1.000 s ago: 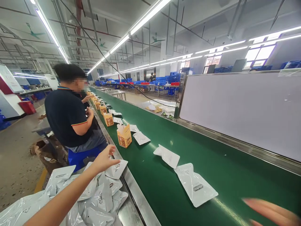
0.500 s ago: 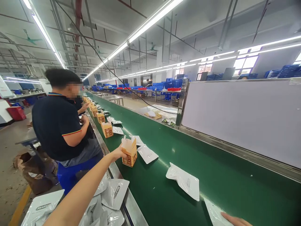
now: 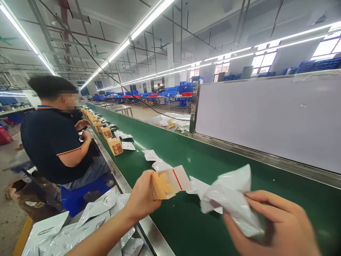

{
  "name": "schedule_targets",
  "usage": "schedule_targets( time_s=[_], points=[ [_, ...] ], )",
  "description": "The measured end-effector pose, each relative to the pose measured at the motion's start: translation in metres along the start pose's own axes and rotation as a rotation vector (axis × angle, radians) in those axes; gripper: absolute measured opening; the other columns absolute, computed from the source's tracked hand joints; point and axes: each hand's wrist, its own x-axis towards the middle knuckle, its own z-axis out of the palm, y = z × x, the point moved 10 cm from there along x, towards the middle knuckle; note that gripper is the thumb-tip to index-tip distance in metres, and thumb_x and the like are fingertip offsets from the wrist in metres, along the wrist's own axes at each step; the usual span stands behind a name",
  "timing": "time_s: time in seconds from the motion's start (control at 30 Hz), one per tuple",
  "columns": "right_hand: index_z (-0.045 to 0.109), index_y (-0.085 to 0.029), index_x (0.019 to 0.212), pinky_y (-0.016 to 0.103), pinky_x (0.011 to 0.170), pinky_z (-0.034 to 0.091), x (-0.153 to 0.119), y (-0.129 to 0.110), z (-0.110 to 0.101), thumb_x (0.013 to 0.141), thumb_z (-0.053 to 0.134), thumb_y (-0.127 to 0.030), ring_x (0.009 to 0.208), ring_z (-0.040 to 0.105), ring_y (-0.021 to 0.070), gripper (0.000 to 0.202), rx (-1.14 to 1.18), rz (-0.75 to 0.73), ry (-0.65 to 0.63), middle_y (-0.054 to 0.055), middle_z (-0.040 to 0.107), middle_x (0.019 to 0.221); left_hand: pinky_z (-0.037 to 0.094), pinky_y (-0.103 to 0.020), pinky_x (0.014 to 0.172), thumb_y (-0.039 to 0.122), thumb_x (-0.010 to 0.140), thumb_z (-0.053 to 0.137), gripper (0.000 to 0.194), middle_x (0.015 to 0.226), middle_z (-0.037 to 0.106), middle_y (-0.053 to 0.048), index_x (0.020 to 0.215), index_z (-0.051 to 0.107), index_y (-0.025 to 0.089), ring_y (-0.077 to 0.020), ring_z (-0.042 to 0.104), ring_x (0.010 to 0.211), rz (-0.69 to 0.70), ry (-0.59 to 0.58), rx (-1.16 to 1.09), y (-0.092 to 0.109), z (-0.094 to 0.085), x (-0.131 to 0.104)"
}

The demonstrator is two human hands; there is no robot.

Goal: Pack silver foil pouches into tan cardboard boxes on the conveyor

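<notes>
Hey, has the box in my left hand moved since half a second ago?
Yes. Against the near metal rail, the box in your left hand has shifted right, farther over the green belt, and now tilts toward your right hand.

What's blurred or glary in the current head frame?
Head view: the white pouch in the right hand looks motion-smeared, that hand slightly soft; ceiling tube light and window nearly blown out; pale glare streak on the green belt; wide-angle stretch towards the edges.
</notes>
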Motion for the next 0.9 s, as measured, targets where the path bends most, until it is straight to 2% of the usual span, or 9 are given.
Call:
schedule_targets(
  time_s=[0.1, 0.2, 0.33, 0.43, 0.5, 0.63, 0.77, 0.83, 0.9],
  points=[
    [0.053, -0.013, 0.091, 0.031, 0.070, 0.050, 0.017, -0.057, 0.011, 0.075, 0.062, -0.007, 0.082, 0.056, 0.0194, 0.020, 0.159, -0.077, 0.143, 0.011, 0.057, 0.090, 0.051, -0.042, 0.081, 0.008, 0.055, 0.059, 0.066, 0.110, 0.054, -0.008, 0.116, 0.038, 0.021, -0.0256, 0.056, 0.099, 0.125, 0.153, 0.098, 0.042, -0.003, -0.020],
    [0.053, -0.010, 0.097, 0.032, 0.074, 0.052, 0.007, -0.078, 0.036, 0.076, 0.046, 0.004, 0.088, 0.056, 0.0205, 0.027, 0.254, -0.160, 0.020, 0.013, 0.058, 0.094, 0.048, -0.045, 0.090, 0.008, 0.060, 0.058, 0.066, 0.116, 0.053, -0.010, 0.121, 0.038, 0.020, -0.0272, 0.052, 0.109, 0.239, 0.306, 0.162, 0.065, -0.010, -0.034],
    [0.048, -0.013, 0.118, 0.033, 0.087, 0.053, -0.021, -0.069, 0.063, 0.075, 0.047, -0.004, 0.109, 0.055, 0.0226, 0.044, 0.470, -0.171, -0.484, 0.013, 0.056, 0.119, 0.047, -0.044, 0.094, 0.007, 0.062, 0.054, 0.064, 0.122, 0.051, -0.014, 0.123, 0.038, 0.016, -0.0263, 0.049, 0.115, 0.348, 0.305, 0.163, 0.075, 0.000, -0.042],
    [0.037, -0.018, 0.134, 0.037, 0.097, 0.048, -0.045, -0.051, 0.075, 0.067, 0.068, -0.015, 0.121, 0.048, 0.0257, 0.075, 0.641, 0.036, -0.924, 0.012, 0.047, 0.134, 0.048, -0.045, 0.094, 0.008, 0.063, 0.053, 0.064, 0.121, 0.051, -0.015, 0.124, 0.037, 0.014, -0.0271, 0.049, 0.116, 0.387, 0.296, 0.140, 0.083, 0.007, -0.045],
    [0.024, -0.020, 0.143, 0.039, 0.101, 0.044, -0.051, -0.043, 0.076, 0.068, 0.073, -0.022, 0.127, 0.041, 0.0265, 0.090, 0.775, 0.189, -1.051, 0.012, 0.040, 0.141, 0.048, -0.045, 0.094, 0.010, 0.065, 0.056, 0.064, 0.120, 0.051, -0.016, 0.125, 0.036, 0.014, -0.0276, 0.049, 0.116, 0.453, 0.291, 0.127, 0.095, 0.011, -0.047],
    [0.037, -0.023, 0.138, 0.042, 0.107, 0.035, -0.044, -0.062, 0.074, 0.073, 0.071, -0.029, 0.130, 0.036, 0.0272, 0.074, 0.981, 0.158, -1.057, 0.008, 0.042, 0.140, 0.046, -0.047, 0.097, 0.010, 0.068, 0.056, 0.059, 0.113, 0.055, -0.016, 0.124, 0.038, 0.012, -0.0270, 0.051, 0.111, 0.653, 0.264, 0.138, 0.128, 0.028, -0.058],
    [0.054, -0.022, 0.122, 0.037, 0.099, 0.045, -0.043, -0.066, 0.072, 0.080, 0.058, -0.024, 0.115, 0.053, 0.0238, 0.042, 0.855, 0.132, -0.950, 0.004, 0.059, 0.120, 0.046, -0.048, 0.096, 0.007, 0.067, 0.049, 0.059, 0.110, 0.058, -0.017, 0.124, 0.037, 0.010, -0.0268, 0.053, 0.109, 0.694, 0.219, 0.130, 0.142, 0.040, -0.067],
    [0.063, -0.025, 0.105, 0.026, 0.087, 0.052, -0.047, -0.042, 0.059, 0.087, 0.045, -0.022, 0.099, 0.063, 0.0175, 0.025, 0.766, 0.199, -0.866, 0.000, 0.066, 0.106, 0.047, -0.049, 0.096, 0.012, 0.068, 0.053, 0.064, 0.117, 0.057, -0.018, 0.129, 0.032, 0.009, -0.0284, 0.052, 0.113, 0.673, 0.127, 0.137, 0.145, 0.045, -0.068],
    [0.067, -0.026, 0.088, 0.019, 0.069, 0.055, -0.059, 0.007, 0.037, 0.089, 0.045, -0.027, 0.077, 0.067, 0.0143, 0.022, 0.548, 0.270, -0.785, -0.003, 0.070, 0.088, 0.047, -0.050, 0.096, 0.020, 0.069, 0.060, 0.069, 0.120, 0.057, -0.017, 0.131, 0.030, 0.011, -0.0294, 0.054, 0.112, 0.648, 0.020, 0.162, 0.143, 0.046, -0.068]
  ],
)
